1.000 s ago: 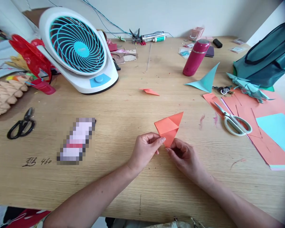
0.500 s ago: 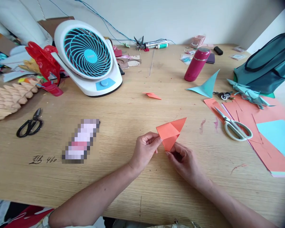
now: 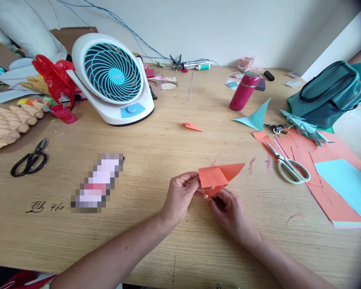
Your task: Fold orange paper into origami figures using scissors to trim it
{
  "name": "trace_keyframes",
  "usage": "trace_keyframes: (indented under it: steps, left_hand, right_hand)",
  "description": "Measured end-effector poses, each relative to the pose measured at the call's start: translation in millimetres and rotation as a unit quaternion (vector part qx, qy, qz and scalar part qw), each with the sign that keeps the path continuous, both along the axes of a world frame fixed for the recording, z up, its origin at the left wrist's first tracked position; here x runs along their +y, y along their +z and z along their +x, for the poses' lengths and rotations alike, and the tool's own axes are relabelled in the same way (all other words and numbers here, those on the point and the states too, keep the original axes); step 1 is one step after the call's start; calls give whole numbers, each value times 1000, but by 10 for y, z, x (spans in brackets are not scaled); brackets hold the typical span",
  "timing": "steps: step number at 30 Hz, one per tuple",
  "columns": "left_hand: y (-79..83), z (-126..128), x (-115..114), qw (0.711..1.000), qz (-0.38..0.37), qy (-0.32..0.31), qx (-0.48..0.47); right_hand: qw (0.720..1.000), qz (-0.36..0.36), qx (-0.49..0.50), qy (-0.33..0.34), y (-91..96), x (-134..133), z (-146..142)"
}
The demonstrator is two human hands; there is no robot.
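Note:
Between my two hands is a piece of folded orange paper point(image 3: 214, 176), with a square-looking flap at its left and a long point reaching right. My left hand point(image 3: 180, 194) pinches its left edge between thumb and fingers. From below, my right hand point(image 3: 230, 212) grips the lower corner, where its fingertips are partly hidden. A small folded orange piece point(image 3: 191, 127) lies on the table beyond them. Farther right stands a folded teal paper shape point(image 3: 256, 116), and a spiky teal folded figure point(image 3: 307, 125) rests near the bag.
White-handled scissors point(image 3: 290, 168) lie on orange and light-blue sheets point(image 3: 345, 180) at right. A magenta flask point(image 3: 244, 91) and a teal bag point(image 3: 321, 94) stand behind. At left are a white fan point(image 3: 111, 76), black scissors point(image 3: 31, 160), a blurred-out phone point(image 3: 98, 182) and a red cup point(image 3: 64, 114).
The orange paper has tilted flatter, its long point swinging lower and to the right. My left fingers now reach under its lower edge. The whole view has shifted slightly.

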State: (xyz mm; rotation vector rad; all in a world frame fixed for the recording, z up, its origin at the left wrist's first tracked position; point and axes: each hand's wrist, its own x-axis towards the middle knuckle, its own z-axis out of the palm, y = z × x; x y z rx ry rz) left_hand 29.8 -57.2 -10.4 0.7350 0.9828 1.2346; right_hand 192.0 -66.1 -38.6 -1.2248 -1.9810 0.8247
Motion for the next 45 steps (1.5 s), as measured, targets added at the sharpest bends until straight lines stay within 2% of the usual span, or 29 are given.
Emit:
trace_keyframes:
  steps: [10,21,28,32,37,45]
  left_hand:
    - [-52,18,-21,998,60,23,16]
    - [22,-16,-30,995,95,16,38]
    - [23,-54,13,998,56,-8,-38]
    - [31,-61,43,997,29,9,-67]
    - [15,-70,59,997,32,34,-64]
    - [8,-84,60,997,43,36,-47]
  right_hand:
    - [1000,9,-2,-3,-2,3,-22]
    - [999,17,30,-23,-3,16,-32]
    - [999,8,43,-12,-9,17,-24]
    - [999,-2,47,-1,8,25,-31]
    - [999,-10,46,5,11,27,-40]
    - [999,-15,42,5,-2,8,-35]
